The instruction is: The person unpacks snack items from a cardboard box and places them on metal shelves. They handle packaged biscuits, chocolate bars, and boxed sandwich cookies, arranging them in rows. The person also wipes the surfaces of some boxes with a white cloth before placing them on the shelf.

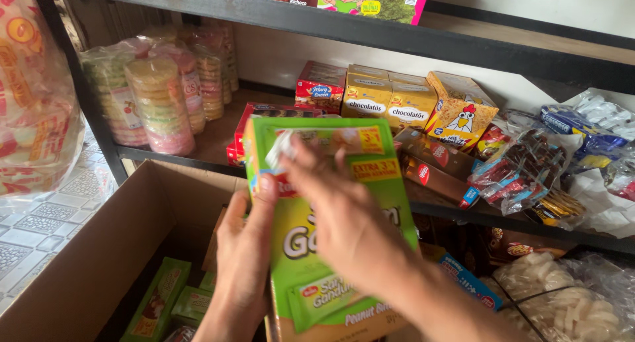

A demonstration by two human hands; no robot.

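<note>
A tall green snack box [331, 229] is held upright in the near centre, above an open cardboard carton [92, 262]. The left hand [241, 262] is wrapped around the box's left edge, thumb pressed on the front near the top, apparently to steady it. The right hand [350, 229] is laid across the box front, fingers pinching a pale strip or flap [281, 149] at the top left corner; motion blur leaves the exact pinch uncertain.

Inside the carton, at least two smaller green packs [162, 299] are seen lying flat.

On the dark shelf [211, 143] beyond, two yellow boxes [387, 104] are stood side by side, with red boxes [321, 87] to their left. Far left, several stacks of round wafers in clear wrap [159, 104] are stood upright. Bagged sweets [529, 170] are piled at the right.
</note>
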